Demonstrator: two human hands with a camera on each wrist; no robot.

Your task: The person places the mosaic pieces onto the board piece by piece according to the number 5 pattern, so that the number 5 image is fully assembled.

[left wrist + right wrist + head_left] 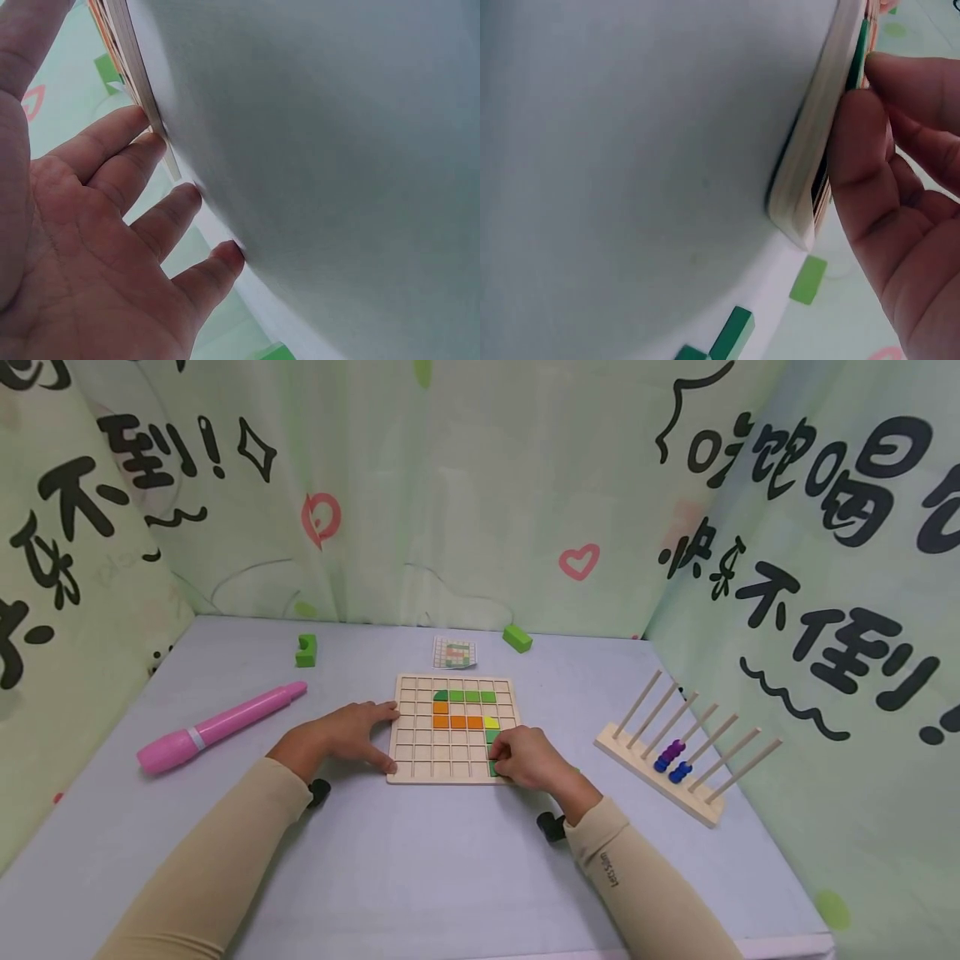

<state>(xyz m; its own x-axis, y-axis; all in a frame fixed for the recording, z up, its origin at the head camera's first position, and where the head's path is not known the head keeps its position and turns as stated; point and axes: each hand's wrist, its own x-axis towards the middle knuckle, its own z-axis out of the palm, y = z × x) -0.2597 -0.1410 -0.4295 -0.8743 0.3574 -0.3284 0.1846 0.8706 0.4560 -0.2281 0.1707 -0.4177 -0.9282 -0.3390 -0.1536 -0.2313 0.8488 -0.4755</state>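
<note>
the left hand (341, 739) lies flat with straight fingers pressed against the left edge of the square wooden grid board (420, 752), which sits mid-table on the pale blue table (420, 877). the right hand (528, 758) pinches a dark green puzzle block (492, 767) at the board's lower right corner, just below other green, orange and yellow blocks set in the grid. a pink plastic marker (217, 727) lies well to the left, a wooden bead rack (678, 760) to the right.

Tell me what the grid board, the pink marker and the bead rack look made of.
Grid board: pale, unpainted wood, likely layered; its light edge shows in the right wrist view. Pink marker: smooth, glossy plastic by its sheen. Bead rack: bare light wood base and dowels; the blue and purple beads look painted, material unclear.
</note>
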